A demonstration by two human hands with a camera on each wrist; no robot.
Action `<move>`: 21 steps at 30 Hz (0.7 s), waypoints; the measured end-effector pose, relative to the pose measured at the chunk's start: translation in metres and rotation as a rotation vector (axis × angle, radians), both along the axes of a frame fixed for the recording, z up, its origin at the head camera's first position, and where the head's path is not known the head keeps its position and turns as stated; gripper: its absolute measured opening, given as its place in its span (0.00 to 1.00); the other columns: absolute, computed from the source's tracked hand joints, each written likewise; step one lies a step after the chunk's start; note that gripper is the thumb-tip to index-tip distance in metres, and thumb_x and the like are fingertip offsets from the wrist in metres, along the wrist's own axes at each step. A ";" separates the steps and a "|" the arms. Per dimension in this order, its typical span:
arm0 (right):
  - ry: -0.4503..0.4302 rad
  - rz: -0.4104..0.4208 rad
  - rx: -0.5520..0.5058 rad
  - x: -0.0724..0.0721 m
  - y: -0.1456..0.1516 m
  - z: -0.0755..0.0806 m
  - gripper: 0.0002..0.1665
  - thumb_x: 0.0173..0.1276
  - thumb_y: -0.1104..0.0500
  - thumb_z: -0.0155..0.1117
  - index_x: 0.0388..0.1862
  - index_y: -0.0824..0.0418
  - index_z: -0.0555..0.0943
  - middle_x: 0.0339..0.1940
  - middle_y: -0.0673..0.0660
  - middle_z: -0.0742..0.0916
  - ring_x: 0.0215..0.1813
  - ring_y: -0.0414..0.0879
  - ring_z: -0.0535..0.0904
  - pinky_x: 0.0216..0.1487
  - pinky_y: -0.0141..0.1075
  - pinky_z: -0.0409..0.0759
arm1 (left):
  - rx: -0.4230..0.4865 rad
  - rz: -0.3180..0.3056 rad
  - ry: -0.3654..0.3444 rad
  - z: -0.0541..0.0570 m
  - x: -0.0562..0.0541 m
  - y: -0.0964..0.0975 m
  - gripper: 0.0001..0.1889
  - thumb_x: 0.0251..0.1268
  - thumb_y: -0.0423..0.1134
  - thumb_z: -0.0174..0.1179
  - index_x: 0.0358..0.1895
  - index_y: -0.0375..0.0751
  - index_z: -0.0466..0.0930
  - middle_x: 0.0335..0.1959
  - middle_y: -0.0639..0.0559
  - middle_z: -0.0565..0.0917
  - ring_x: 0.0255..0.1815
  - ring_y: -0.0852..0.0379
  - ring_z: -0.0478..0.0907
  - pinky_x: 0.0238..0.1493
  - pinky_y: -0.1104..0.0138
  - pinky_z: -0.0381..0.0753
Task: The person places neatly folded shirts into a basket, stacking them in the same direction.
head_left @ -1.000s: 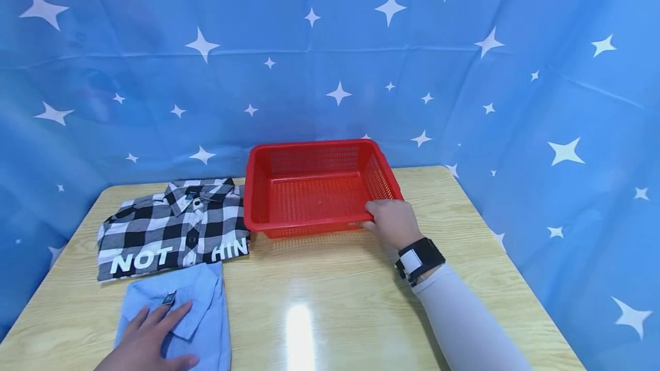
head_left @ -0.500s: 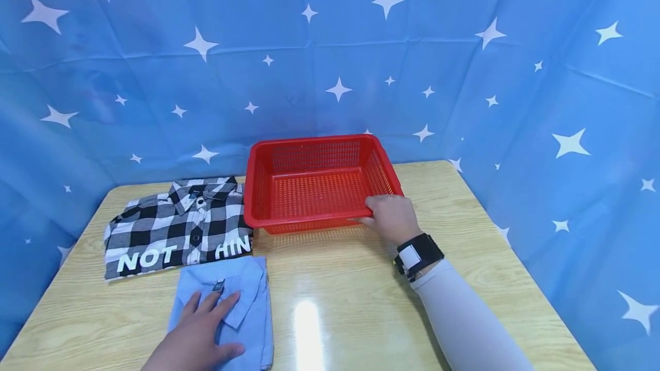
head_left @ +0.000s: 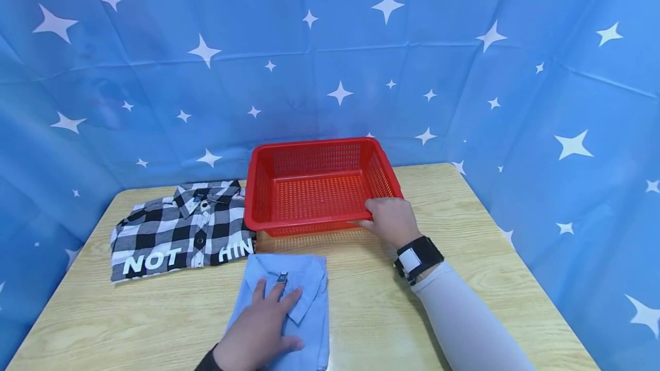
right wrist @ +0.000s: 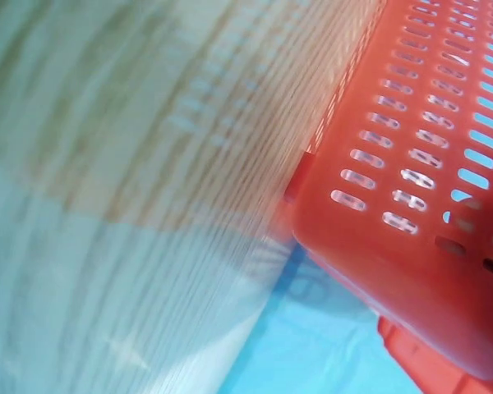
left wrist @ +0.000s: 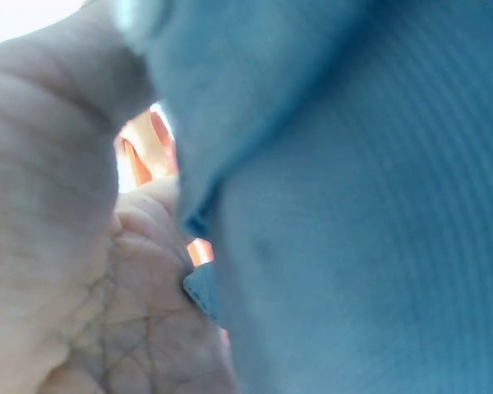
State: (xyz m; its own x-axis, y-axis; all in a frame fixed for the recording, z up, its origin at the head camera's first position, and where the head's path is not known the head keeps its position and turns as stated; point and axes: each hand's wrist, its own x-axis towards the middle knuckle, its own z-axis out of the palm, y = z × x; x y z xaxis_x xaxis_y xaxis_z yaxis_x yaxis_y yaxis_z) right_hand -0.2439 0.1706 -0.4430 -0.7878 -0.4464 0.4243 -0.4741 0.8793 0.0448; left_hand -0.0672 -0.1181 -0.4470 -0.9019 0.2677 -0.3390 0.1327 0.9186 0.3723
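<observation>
A folded light blue shirt point(head_left: 312, 325), its collar and dark neck label facing up, lies on the table in front of the basket in the head view. Fingers spread, my left hand point(head_left: 258, 328) rests on the shirt's collar area. In the left wrist view, blue fabric point(left wrist: 353, 213) fills the right side, next to the palm. My right hand point(head_left: 394, 221) grips the near right corner of a red plastic basket point(head_left: 309, 227), with the thumb under the rim. Nothing lies inside the basket. The right wrist view shows the basket's slotted wall point(right wrist: 386, 156) close up.
A folded black-and-white plaid shirt point(head_left: 170, 239) with white lettering lies left of the basket, which overlaps its right edge in the head view. The wood-grain table point(head_left: 129, 325) ends at a blue curtain point(head_left: 289, 102) with white stars. A black band point(head_left: 420, 256) circles the right wrist.
My left hand and the blue shirt under it have slid to the right across the table, from below the plaid shirt to below the basket. The right hand keeps its grip on the basket.
</observation>
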 end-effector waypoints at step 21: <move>-0.031 -0.016 0.006 -0.001 -0.004 0.001 0.25 0.59 0.34 0.78 0.34 0.54 0.87 0.21 0.51 0.88 0.26 0.45 0.84 0.34 0.42 0.88 | -0.036 -0.077 0.085 0.005 -0.030 0.087 0.46 0.52 0.64 0.76 0.75 0.51 0.74 0.76 0.36 0.71 0.78 0.20 0.58 0.49 0.25 0.78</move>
State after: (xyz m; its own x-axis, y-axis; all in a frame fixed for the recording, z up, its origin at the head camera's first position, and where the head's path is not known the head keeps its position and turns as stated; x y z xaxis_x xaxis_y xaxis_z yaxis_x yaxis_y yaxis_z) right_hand -0.2447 0.1666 -0.4420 -0.8078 -0.4359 0.3968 -0.4610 0.8867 0.0356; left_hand -0.0973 -0.0315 -0.4424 -0.9050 0.3262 -0.2732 0.2330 0.9171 0.3234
